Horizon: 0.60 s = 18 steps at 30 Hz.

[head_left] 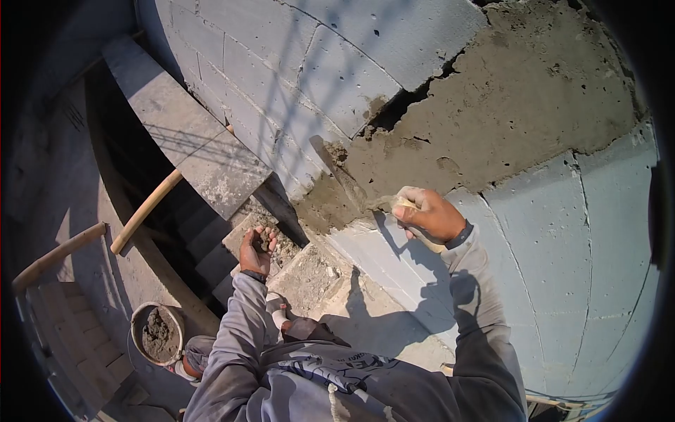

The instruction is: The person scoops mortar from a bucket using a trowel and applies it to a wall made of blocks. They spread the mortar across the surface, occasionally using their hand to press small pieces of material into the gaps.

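Observation:
Wet grey mortar covers a broad band of the pale block wall, with a dark ragged gap along its upper edge. My right hand is closed around the handle of a trowel, whose blade lies against the mortar near the band's lower left end. Lower left of the blade, my left hand is palm up with curled fingers, holding a lump of mortar.
A bucket of mortar stands at the lower left, near my leg. Wooden poles and a long board border a dark opening on the left. Rubble lies on the ledge below my hands. Stacked blocks are at far left.

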{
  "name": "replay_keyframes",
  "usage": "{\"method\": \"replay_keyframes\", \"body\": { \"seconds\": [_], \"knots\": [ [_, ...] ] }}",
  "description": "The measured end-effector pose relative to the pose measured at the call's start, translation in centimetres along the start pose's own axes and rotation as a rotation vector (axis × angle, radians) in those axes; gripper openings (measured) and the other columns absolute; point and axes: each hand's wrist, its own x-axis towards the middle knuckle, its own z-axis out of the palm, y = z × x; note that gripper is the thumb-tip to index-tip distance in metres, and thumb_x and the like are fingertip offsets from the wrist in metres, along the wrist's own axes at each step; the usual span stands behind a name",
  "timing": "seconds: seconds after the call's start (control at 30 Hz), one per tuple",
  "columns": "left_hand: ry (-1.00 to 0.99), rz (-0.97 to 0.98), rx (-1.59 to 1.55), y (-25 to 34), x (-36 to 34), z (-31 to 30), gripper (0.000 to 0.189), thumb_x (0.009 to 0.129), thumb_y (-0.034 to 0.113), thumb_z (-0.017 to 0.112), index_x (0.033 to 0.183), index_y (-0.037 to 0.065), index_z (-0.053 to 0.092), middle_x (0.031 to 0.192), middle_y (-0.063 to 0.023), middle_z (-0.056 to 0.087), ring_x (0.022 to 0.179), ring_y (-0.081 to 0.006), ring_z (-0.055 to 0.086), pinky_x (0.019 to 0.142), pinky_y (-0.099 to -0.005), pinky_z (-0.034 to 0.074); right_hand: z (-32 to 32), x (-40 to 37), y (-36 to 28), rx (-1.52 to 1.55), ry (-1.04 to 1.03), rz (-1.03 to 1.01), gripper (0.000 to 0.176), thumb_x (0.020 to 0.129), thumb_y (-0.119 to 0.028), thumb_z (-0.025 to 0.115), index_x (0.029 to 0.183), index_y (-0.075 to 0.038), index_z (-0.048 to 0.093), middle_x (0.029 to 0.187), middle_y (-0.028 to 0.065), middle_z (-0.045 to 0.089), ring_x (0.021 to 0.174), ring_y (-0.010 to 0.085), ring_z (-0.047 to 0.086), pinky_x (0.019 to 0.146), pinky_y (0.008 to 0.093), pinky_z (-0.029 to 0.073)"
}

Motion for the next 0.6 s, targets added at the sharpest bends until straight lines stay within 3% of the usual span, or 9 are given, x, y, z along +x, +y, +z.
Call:
{"method": "replay_keyframes", "body": {
  "seconds": [0.03,0.1,0.2,0.23,0.4,0.47,0.6],
  "knots": [
    [-0.035,0.001,-0.011,-0.2,0.3,-0.2,0.027,0.093,0.03,0.048,0.096,0.005,0.056,0.092,-0.0095,0.062,0.085,-0.0226,0.061,0.079,-0.0346,0.052,-0.8,-0.5,0.9,0.005,-0.003,0.007,0.036,0.084,-0.035,0.062,0.09,0.0,0.054,0.071,0.0075,0.058,0.058,0.0166,0.057,0.055,0.0295,0.046],
    [-0.058,-0.013,-0.007,-0.5,0.3,0.2,0.027,0.093,0.03,0.047,0.097,0.005,0.056,0.092,-0.0096,0.062,0.085,-0.0229,0.061,0.078,-0.0345,0.053,-2.3,-0.9,2.0,0.205,0.29,0.018,0.03,0.085,-0.031,0.06,0.087,-0.002,0.054,0.07,0.0014,0.053,0.056,0.0071,0.052,0.052,0.0231,0.043],
    [-0.089,-0.041,-0.015,-1.4,1.1,1.9,0.025,0.094,0.027,0.046,0.102,0.005,0.056,0.094,-0.0093,0.062,0.086,-0.0226,0.061,0.078,-0.0343,0.053,0.2,-2.6,2.6,-0.082,0.125,-0.064,0.031,0.086,-0.031,0.06,0.088,-0.001,0.053,0.065,0.0018,0.053,0.052,0.008,0.051,0.049,0.0251,0.042],
    [-0.093,-0.024,0.02,-1.9,1.3,2.7,0.026,0.094,0.027,0.047,0.104,0.005,0.055,0.094,-0.0097,0.061,0.084,-0.0222,0.061,0.076,-0.0336,0.054,0.9,-2.4,3.8,-0.099,0.079,0.001,0.033,0.086,-0.033,0.06,0.091,-0.001,0.054,0.063,0.0012,0.053,0.052,0.0083,0.052,0.05,0.0253,0.043],
    [-0.188,-0.004,0.0,-2.1,2.6,10.7,0.028,0.095,0.026,0.047,0.108,0.003,0.052,0.096,-0.01,0.061,0.084,-0.0224,0.061,0.076,-0.0334,0.054,3.1,-3.1,8.0,0.007,0.206,0.053,0.04,0.085,-0.033,0.063,0.097,0.004,0.054,0.066,0.004,0.054,0.052,0.0099,0.053,0.051,0.0252,0.043],
    [-0.342,0.013,-0.131,-1.9,3.5,13.4,0.028,0.094,0.026,0.047,0.106,0.001,0.053,0.1,-0.0125,0.06,0.092,-0.0265,0.06,0.084,-0.0383,0.051,3.6,-3.8,9.7,0.115,0.205,0.081,0.044,0.085,-0.033,0.063,0.102,0.007,0.052,0.07,0.0059,0.055,0.052,0.0104,0.053,0.05,0.0256,0.044],
    [-0.396,0.037,-0.305,-1.1,1.6,17.9,0.035,0.094,0.032,0.047,0.099,-0.002,0.055,0.106,-0.018,0.058,0.106,-0.0324,0.055,0.095,-0.0436,0.045,6.8,-4.6,13.2,0.175,0.225,0.26,0.049,0.084,-0.035,0.064,0.106,0.006,0.052,0.078,0.0084,0.059,0.057,0.0111,0.057,0.052,0.0249,0.046]
  ]
}}
